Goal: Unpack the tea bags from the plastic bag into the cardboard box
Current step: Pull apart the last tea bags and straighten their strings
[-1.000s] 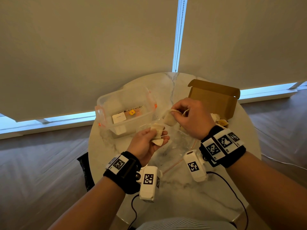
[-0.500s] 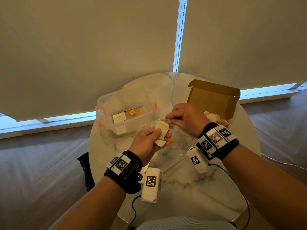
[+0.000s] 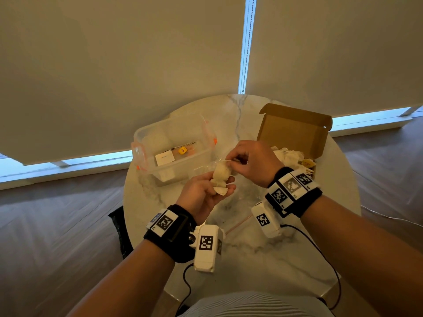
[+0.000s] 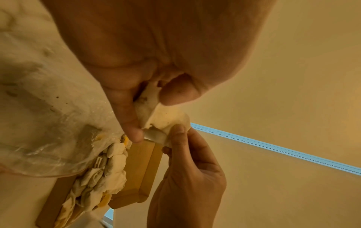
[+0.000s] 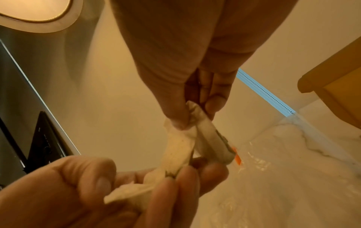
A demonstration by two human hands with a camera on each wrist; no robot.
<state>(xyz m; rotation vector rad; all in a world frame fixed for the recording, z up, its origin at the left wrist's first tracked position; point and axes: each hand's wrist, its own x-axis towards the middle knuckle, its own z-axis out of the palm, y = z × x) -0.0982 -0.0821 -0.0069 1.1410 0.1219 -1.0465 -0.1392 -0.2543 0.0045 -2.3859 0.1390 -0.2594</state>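
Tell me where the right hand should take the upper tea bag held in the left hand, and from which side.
Take the upper tea bag by its free top edge, coming from above on the cardboard box side. The left hand clamps the bundle's lower end, so only the top is exposed, and the right hand already pinches there.

cardboard box (image 3: pixel 295 131) top open | plastic container (image 3: pixel 174 152) left, apart
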